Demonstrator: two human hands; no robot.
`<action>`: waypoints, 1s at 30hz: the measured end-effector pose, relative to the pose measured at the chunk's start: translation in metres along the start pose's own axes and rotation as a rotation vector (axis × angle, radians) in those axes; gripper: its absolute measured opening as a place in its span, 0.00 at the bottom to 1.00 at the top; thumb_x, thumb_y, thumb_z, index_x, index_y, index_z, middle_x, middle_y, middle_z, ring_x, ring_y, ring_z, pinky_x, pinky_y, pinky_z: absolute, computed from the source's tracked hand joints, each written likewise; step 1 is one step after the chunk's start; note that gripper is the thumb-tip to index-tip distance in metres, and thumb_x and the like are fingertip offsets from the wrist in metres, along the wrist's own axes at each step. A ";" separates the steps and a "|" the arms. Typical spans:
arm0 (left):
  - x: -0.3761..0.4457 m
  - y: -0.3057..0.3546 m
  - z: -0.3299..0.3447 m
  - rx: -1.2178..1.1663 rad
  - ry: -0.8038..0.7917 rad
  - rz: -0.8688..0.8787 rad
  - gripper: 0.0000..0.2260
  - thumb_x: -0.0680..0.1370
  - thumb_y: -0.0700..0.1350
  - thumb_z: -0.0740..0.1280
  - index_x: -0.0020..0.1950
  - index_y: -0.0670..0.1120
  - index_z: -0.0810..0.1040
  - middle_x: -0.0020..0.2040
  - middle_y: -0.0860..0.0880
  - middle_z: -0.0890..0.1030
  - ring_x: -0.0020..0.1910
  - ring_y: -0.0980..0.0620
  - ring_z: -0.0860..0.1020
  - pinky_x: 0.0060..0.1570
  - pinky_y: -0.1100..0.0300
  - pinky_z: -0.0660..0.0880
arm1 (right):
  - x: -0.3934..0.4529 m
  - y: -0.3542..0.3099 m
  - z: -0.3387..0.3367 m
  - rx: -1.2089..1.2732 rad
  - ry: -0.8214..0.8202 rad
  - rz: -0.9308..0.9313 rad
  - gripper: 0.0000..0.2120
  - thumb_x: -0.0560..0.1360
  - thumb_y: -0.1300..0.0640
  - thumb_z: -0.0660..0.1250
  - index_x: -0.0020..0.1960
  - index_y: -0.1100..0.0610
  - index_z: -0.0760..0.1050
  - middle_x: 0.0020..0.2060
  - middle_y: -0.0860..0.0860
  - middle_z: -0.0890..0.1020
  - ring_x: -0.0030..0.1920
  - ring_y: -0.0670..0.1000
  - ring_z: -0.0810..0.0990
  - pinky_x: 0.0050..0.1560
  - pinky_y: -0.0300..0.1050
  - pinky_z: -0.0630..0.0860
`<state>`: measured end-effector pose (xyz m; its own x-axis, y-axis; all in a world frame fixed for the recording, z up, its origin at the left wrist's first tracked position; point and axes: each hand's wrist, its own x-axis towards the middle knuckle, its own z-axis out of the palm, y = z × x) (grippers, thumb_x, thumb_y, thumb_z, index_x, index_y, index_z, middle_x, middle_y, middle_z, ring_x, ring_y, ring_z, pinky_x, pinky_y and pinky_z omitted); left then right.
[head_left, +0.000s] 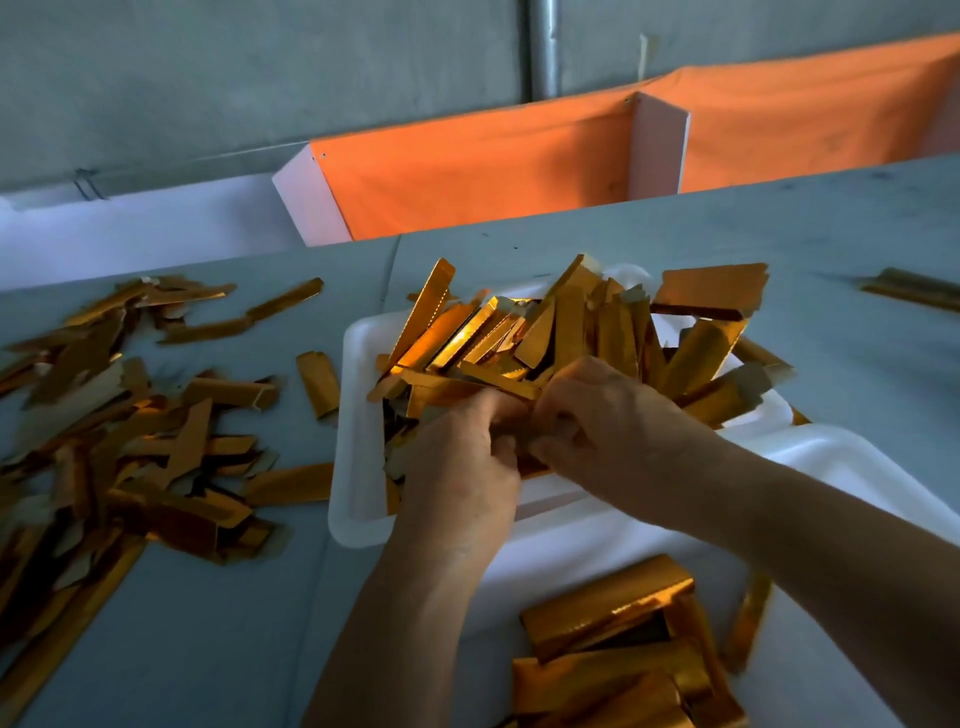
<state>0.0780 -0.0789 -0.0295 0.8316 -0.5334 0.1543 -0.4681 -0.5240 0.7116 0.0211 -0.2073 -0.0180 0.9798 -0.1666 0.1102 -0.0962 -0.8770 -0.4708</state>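
Note:
A white foam tray (358, 415) sits on the grey table, heaped with several shiny gold card strips (566, 332). Both hands meet over the tray's near side. My left hand (462, 462) has its fingers curled down round a gold strip (467, 387) at the bottom of the heap. My right hand (602, 415) curls its fingers round the same cluster of strips, knuckles touching the left hand. The fingertips of both hands are hidden among the strips.
A loose spread of gold strips (119, 426) covers the table on the left. A second white tray (571, 551) nearer me holds folded gold pieces (623, 639). More strips (914, 288) lie far right. Orange cloth bins (467, 166) stand behind the table.

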 end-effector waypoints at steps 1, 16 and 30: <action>0.000 0.000 0.000 0.010 0.013 -0.008 0.14 0.79 0.38 0.62 0.56 0.55 0.78 0.52 0.59 0.80 0.50 0.62 0.75 0.50 0.69 0.70 | 0.002 0.000 0.001 0.005 0.007 0.009 0.09 0.76 0.48 0.66 0.53 0.50 0.74 0.54 0.48 0.71 0.50 0.49 0.74 0.50 0.46 0.76; -0.002 0.004 -0.004 -0.135 0.113 0.062 0.09 0.79 0.43 0.63 0.55 0.53 0.80 0.49 0.57 0.82 0.50 0.59 0.79 0.49 0.63 0.78 | 0.008 0.004 -0.008 0.181 -0.060 0.099 0.08 0.70 0.48 0.74 0.37 0.47 0.76 0.39 0.46 0.79 0.39 0.46 0.78 0.40 0.41 0.77; -0.010 0.026 -0.003 0.054 0.295 0.541 0.12 0.72 0.42 0.72 0.55 0.44 0.81 0.51 0.50 0.81 0.51 0.52 0.79 0.48 0.58 0.79 | -0.036 0.020 -0.048 1.384 0.192 0.194 0.11 0.58 0.63 0.74 0.41 0.59 0.81 0.44 0.59 0.84 0.47 0.55 0.85 0.43 0.39 0.80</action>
<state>0.0583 -0.0850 -0.0110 0.5161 -0.5308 0.6722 -0.8547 -0.2672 0.4451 -0.0243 -0.2403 0.0108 0.9215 -0.3883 0.0084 0.1325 0.2938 -0.9466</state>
